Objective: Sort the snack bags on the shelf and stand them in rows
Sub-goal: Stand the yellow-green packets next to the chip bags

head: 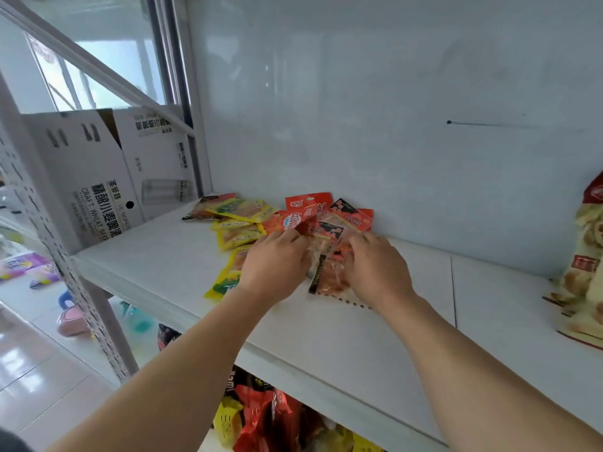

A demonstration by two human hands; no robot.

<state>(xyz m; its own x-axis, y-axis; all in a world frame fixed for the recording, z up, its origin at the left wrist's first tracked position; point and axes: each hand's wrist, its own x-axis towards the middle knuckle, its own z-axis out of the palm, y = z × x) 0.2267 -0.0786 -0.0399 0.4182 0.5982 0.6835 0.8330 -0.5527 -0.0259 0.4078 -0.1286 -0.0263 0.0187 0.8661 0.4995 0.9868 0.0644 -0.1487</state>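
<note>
A loose heap of snack bags lies flat on the white shelf (182, 272), near the back wall. Yellow bags (239, 234) lie at the left, with one more yellow bag (225, 283) under my left wrist. Red and orange bags (308, 210) are piled behind my fingers. My left hand (274, 267) and my right hand (377, 267) both pinch the red and clear bags (329, 252) in the middle of the heap. Part of those bags is hidden under my hands.
White cardboard boxes (104, 177) stand at the shelf's left end behind a perforated upright (42, 230). Large bags (587, 265) with a bread picture lean at the right edge. More snack packs (267, 415) fill the lower shelf.
</note>
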